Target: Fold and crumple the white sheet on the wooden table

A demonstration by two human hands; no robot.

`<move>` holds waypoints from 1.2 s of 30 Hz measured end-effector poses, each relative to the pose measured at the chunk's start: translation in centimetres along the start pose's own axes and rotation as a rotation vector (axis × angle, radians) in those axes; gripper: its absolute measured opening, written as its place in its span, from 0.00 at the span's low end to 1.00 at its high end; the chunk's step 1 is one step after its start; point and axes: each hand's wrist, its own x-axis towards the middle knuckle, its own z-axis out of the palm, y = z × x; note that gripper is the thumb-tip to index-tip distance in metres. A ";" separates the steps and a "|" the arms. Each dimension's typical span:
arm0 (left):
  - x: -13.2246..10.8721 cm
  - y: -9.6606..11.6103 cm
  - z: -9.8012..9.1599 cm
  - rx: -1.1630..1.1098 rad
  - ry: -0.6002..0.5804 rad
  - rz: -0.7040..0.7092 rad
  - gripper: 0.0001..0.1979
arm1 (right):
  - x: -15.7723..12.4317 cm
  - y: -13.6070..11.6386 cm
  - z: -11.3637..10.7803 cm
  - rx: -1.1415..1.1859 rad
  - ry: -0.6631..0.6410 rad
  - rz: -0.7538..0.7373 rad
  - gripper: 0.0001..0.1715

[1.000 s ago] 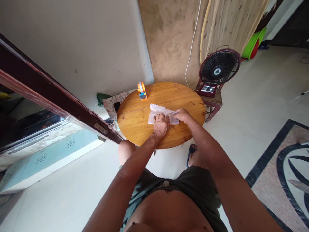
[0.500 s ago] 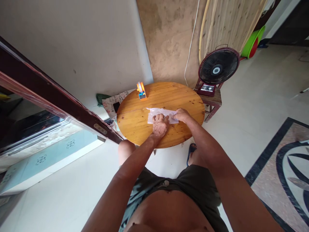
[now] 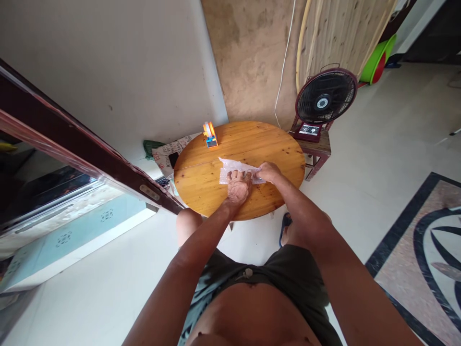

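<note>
A sheet of translucent bubble wrap [image 3: 226,169] lies on the round wooden table [image 3: 201,192]. My left hand [image 3: 239,186] presses down on its middle, fingers apart and lightly bent. At the right end of the wrap, my right hand [image 3: 269,172] has its fingers closed on the edge. Part of the sheet is hidden under both hands, and I cannot tell whether anything lies inside it. Near the table's far left edge stands an orange and blue tape dispenser [image 3: 210,134], apart from both hands.
To the right, a dark fan [image 3: 322,103] stands on a wooden stool [image 3: 319,145]. A white cord [image 3: 286,57] hangs down the wall behind the table. Left of the table are a printed sack [image 3: 162,157] and a dark door frame [image 3: 90,154].
My right hand has shifted slightly to the left, drawing the right end of the bubble wrap inward. The left hand stays in place on the sheet.
</note>
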 end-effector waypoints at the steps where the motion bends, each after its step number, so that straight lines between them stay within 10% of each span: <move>1: 0.0 0.1 -0.1 -0.002 -0.001 -0.006 0.20 | 0.0 0.1 0.1 0.005 0.005 -0.010 0.14; 12: 0.6 -0.1 0.9 0.073 0.031 -0.005 0.16 | -0.2 0.3 -0.3 0.018 0.038 -0.100 0.13; 24: 0.6 0.3 0.8 0.073 0.098 0.010 0.17 | -1.0 0.0 0.8 0.616 -0.050 -0.013 0.11; 36: 0.3 -4.1 -0.1 -0.256 0.089 0.181 0.18 | -1.2 -1.6 0.8 0.967 -0.133 0.065 0.14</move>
